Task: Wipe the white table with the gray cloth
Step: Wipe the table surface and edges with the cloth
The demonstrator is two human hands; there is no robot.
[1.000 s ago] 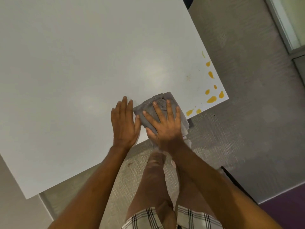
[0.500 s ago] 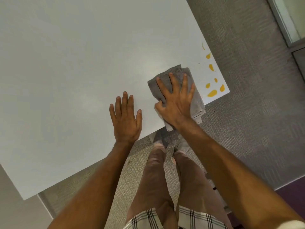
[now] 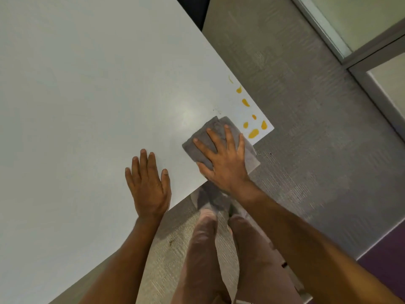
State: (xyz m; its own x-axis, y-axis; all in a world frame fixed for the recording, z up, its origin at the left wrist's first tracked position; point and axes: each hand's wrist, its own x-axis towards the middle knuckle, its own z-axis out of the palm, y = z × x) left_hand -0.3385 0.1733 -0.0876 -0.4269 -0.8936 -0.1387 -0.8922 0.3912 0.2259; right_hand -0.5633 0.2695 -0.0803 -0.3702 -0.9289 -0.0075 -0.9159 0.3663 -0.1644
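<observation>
The white table (image 3: 87, 95) fills the left and middle of the view, its near edge running diagonally. A folded gray cloth (image 3: 249, 152) lies at that edge near the table's right corner, partly overhanging it. My right hand (image 3: 221, 161) presses flat on the cloth with fingers spread. Just right of the cloth, several yellow blotches (image 3: 253, 133) mark the corner. My left hand (image 3: 149, 185) rests flat on the bare table, left of the cloth, holding nothing.
Gray carpet (image 3: 317, 150) lies to the right of the table. My legs and feet (image 3: 208, 238) stand below the table edge. A framed glass wall (image 3: 361, 40) runs along the upper right, and a purple floor strip (image 3: 383, 260) is at the lower right.
My right hand slid the cloth from beside my left hand out toward the right corner, closer to the yellow blotches. My left hand stayed flat in place.
</observation>
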